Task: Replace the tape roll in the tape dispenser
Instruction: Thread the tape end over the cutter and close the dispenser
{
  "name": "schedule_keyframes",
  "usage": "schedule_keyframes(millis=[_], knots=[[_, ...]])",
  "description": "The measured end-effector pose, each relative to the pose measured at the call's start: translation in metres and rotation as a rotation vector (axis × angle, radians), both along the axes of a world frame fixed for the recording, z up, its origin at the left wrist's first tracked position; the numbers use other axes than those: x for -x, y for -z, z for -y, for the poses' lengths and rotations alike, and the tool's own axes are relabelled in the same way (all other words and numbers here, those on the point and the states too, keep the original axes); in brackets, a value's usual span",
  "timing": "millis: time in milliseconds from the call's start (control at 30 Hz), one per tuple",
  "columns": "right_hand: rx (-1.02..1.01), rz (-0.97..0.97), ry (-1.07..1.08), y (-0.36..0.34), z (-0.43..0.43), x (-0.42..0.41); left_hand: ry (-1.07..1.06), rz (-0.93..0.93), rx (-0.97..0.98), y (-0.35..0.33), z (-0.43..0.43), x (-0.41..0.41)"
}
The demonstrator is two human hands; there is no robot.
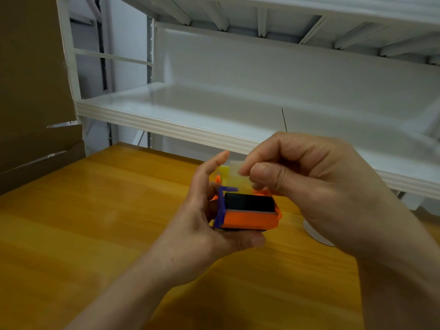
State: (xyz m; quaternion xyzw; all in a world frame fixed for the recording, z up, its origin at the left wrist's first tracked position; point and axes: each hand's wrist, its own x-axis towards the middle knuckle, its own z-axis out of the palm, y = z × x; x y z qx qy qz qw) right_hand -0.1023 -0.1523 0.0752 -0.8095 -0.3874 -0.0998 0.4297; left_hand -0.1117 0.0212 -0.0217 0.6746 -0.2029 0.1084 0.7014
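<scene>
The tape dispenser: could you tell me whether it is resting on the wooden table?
No, the left hand grips the tape dispenser with its thumb underneath, holding it up off the wooden table.

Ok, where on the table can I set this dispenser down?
Table is bare left of the left hand, out to the boxes, and near, between the forearms. The shelf behind is bare too. Crowded right: right hand over a white round thing.

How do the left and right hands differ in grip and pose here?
The left hand cradles the orange tape dispenser from below, forefinger extended; the right hand sits above, fingers curled, pinching the tape end. Both are bare, working over the wooden table.
</scene>
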Motion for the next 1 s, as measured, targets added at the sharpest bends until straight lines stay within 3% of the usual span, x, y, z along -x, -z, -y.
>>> schedule_keyframes(millis=[400, 800, 1000], knots=[[0.000, -0.017, -0.062, 0.0000, -0.0030, 0.0010, 0.093, 0.017, 0.024, -0.0004, -0.0004, 0.0040], [-0.010, -0.028, -0.004, 0.0006, -0.0008, 0.0006, 0.130, -0.084, 0.081, 0.0021, 0.0033, 0.0045], [-0.057, -0.002, 0.013, 0.0005, -0.0036, 0.0005, 0.110, -0.016, 0.107, -0.0045, 0.0049, 0.0057]])
